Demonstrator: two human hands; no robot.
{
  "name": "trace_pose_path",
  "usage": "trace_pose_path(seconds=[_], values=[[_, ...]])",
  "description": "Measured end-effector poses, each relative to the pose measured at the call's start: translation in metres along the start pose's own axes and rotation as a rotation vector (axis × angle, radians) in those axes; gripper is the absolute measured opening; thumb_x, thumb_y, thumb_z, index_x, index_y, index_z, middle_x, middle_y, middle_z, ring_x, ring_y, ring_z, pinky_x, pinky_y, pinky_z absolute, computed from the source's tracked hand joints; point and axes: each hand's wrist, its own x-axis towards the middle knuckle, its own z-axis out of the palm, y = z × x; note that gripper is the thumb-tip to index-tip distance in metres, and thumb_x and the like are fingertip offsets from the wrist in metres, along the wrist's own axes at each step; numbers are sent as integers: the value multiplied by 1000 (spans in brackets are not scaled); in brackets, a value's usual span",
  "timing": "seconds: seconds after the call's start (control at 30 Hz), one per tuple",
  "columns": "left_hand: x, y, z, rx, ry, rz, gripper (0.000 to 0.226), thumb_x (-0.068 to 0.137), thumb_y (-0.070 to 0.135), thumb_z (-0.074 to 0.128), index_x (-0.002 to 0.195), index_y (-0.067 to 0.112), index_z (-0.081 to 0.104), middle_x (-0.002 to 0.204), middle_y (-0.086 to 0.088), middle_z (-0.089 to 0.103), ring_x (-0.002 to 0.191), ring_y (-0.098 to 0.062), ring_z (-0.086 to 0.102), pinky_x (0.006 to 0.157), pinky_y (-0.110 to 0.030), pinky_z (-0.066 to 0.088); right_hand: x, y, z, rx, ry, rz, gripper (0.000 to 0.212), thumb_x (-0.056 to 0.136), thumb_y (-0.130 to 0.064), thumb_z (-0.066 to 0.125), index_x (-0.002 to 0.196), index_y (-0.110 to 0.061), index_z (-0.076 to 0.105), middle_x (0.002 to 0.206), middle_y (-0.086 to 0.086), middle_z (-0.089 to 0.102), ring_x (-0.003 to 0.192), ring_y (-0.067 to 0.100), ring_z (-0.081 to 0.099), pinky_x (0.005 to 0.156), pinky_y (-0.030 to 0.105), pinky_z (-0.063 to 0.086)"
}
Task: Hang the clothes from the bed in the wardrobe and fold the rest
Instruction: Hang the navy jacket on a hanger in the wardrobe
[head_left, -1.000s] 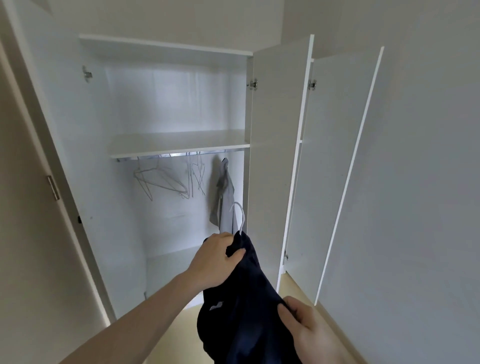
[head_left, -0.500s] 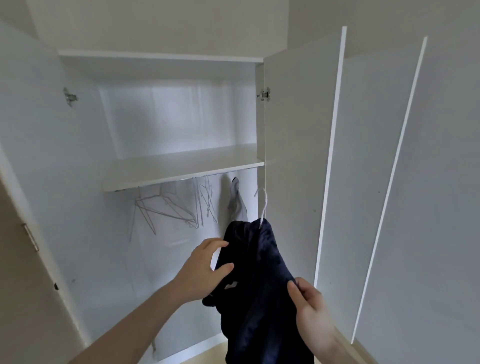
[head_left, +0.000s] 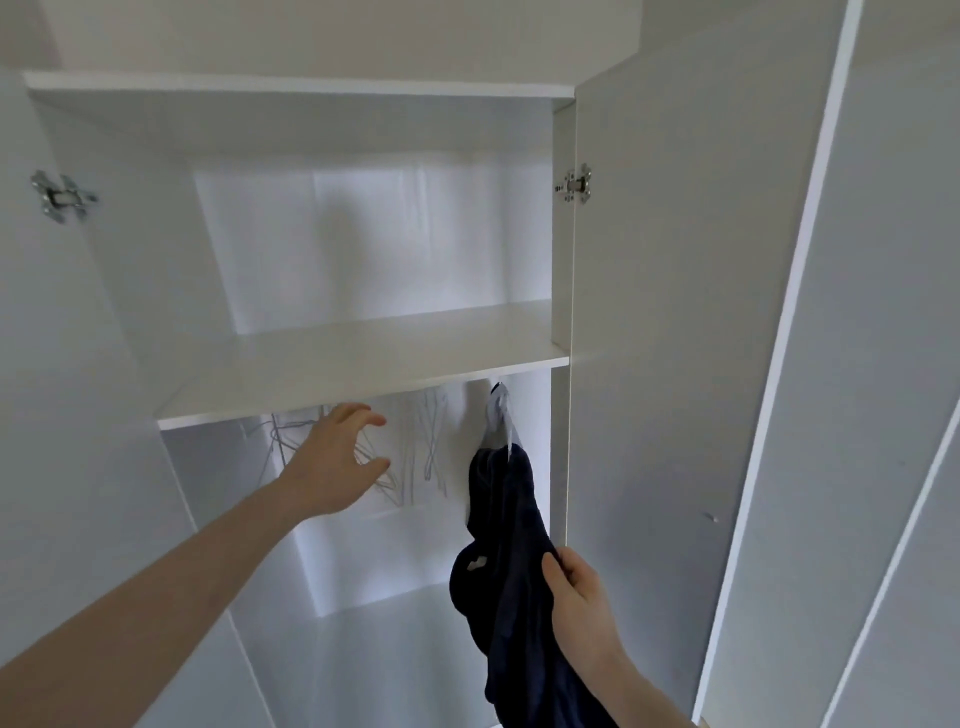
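Home bedroom setting: open white wardrobe (head_left: 649, 312) with shelf (head_left: 363, 364), wire hangers (head_left: 415, 457) below, a navy garment (head_left: 514, 545) hanging.

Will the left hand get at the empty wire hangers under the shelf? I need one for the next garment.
Probably yes. The left hand is open right in front of the thin wire hangers, nothing between them; the dark navy garment hangs off to the right.

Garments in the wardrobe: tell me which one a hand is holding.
The dark navy garment; the right hand grips its side. The grey garment behind hangs untouched.
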Motion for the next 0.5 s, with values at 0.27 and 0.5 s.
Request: trace_pose_path(seconds=[0.27,0.5], values=[[74,-29,-3,130,-17,-91,61,85,30,79,140,18,56,153,-8,42,141,-32,43,119,-46,34,92,16,29,-29,-42,82,32,104,-21,50,74,-14,54,61,-13,51,59,6,50,61,22,41],[129,-63,1,263,-135,-148,71,89,40,72,152,24,43,163,-3,29,146,-32,34,119,-45,32,149,22,59,-22,42,115,35,104,-16,49,70,-14,40,58,-9,37,59,13,37,58,27,32]])
